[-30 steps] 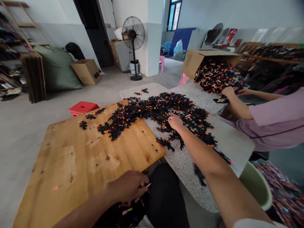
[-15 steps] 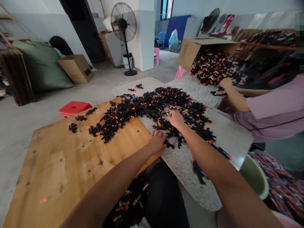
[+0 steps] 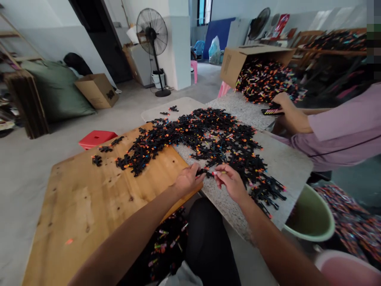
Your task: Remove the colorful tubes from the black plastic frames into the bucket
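My left hand (image 3: 187,178) is closed on a small black toy gun (image 3: 203,172) near the corner of the wooden tabletop. My right hand (image 3: 232,184) pinches a small coloured stick (image 3: 216,173) with red and pale parts, its end at the gun's front; whether they are joined I cannot tell. Just beyond both hands spreads a heap of black toy guns (image 3: 205,127) with orange, blue and yellow bits, across the wooden board (image 3: 98,202) and the speckled stone tabletop (image 3: 218,194).
At right, a co-worker's hand (image 3: 282,101) holds a dark strip beside a tipped cardboard box (image 3: 230,67) spilling coloured pieces. A green tub (image 3: 324,222) and a pink basin (image 3: 345,268) stand below right. A red stool (image 3: 97,138) is beyond the board.
My right hand has drawn back from the heap towards my left hand, bringing the small coloured stick. My left hand has lifted and now holds a toy gun.
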Demonstrator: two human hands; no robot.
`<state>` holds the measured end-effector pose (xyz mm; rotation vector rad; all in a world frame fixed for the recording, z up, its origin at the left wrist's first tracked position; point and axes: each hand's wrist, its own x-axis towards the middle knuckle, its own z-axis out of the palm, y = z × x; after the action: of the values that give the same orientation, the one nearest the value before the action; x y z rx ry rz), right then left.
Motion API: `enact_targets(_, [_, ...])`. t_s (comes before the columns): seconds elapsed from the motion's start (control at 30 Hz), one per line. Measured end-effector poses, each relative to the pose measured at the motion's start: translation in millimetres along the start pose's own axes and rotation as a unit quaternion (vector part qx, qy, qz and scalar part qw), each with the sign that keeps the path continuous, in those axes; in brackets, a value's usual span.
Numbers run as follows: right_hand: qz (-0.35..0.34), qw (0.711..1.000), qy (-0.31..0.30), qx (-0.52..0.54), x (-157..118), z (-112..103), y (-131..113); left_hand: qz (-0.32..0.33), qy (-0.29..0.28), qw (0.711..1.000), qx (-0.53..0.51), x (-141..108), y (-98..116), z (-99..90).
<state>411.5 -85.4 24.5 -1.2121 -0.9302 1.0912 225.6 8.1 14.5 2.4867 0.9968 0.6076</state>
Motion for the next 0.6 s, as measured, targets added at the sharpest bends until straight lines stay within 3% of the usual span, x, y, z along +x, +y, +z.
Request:
enact_targets(0.1, [-0.021,0.999,-0.037,-0.001,-10.5,10.6,-4.2,0.072,0.046,0.996,0.007,-9.9,11.7,-11.8])
enact_targets(0.2, [-0.037,0.998,-0.05,0.004,-15.8,16.2,-6.5,0.119,0.051,0.991,0.021,-14.0,24.4,-24.0])
enact_targets(0.4, [-0.066,0.996,-0.05,-0.009,-19.8,16.0,-9.9,0.147,0.014,0.988,0.045,-16.1,40.6,-42.8])
enact_targets(0.6, [-0.075,0.996,-0.049,-0.016,-22.7,13.0,-13.8,0.16,-0.006,0.986,0.05,-18.0,42.9,-49.8])
